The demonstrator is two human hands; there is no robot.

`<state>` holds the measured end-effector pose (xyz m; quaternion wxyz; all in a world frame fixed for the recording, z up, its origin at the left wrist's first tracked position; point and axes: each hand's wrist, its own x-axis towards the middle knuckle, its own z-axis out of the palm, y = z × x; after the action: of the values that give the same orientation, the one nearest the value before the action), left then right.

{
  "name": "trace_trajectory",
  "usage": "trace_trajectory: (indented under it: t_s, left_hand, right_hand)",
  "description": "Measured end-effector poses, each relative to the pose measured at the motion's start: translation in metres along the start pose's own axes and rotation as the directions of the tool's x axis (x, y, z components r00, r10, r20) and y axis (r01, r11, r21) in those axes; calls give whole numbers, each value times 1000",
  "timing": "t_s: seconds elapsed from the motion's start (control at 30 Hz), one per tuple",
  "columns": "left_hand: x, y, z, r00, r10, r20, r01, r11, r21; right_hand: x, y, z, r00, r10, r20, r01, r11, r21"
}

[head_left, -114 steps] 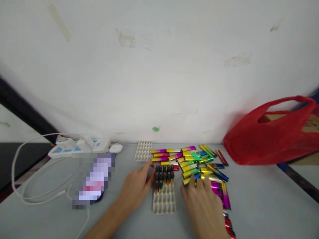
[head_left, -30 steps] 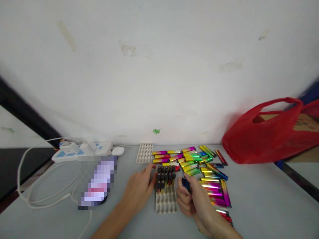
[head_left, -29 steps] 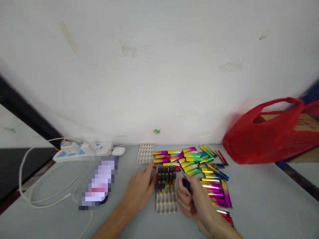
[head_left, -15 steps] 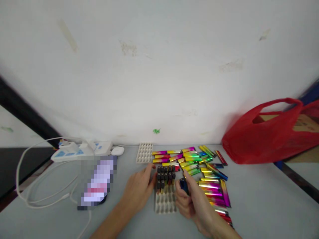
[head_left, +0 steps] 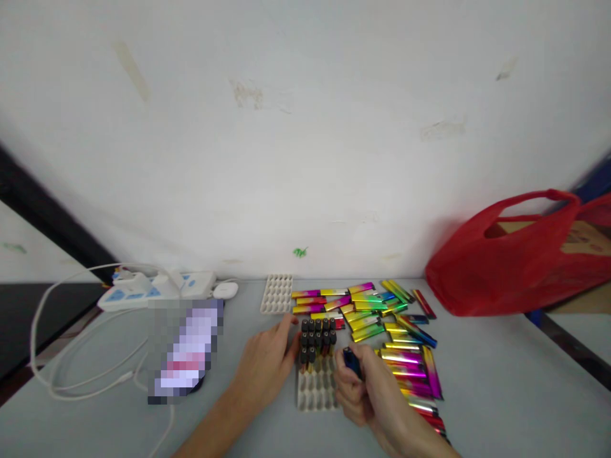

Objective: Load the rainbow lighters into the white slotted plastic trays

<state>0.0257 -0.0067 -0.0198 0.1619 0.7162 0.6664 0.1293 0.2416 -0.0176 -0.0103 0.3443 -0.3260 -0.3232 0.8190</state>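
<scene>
A pale moulded tray [head_left: 317, 391] with rows of pockets lies in front of me. Several lighters [head_left: 318, 338] stand upright in its far rows, their black tops upward. My left hand [head_left: 267, 353] rests at the tray's left side, fingers stretched out and apart, the thumb and forefinger against or close beside the standing lighters. Over the tray's right edge, my right hand [head_left: 360, 381] is closed around a dark blue lighter [head_left: 352, 362], its thumb bent near the lighter's top. Most of that lighter's body is hidden in the fist.
Several shiny multicoloured lighters [head_left: 367, 304] lie loose behind and right of the tray. A second pale tray [head_left: 277, 294] sits near the wall. On the left are a phone [head_left: 188, 350], a power strip [head_left: 157, 289] and white cables. A red bag [head_left: 501, 267] stands at the right.
My right thumb has come down from its raised position to beside the lighter's top. The left hand and the standing lighters look the same.
</scene>
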Motion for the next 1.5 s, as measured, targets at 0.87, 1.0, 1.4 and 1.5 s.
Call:
trace_trajectory:
  t_s: [0.87,1.0,1.4,1.5]
  left_hand:
    - [-1,5,-4,999,-28,26,27,999,27]
    - [0,6,-4,999,-33,35,32,999,34]
    - [0,2,-1,1000,-7,17,6,1000,23]
    - [0,3,-2,1000,-16,17,15,1000,27]
  right_hand:
    - [0,-5,2,1000,-9,-22,9,1000,22]
    - [-1,-4,2,1000,-9,-21,9,1000,23]
    - [1,-3,2,1000,-9,11,9,1000,3]
    - [3,-1,1,999,-35,13,36,997,-68]
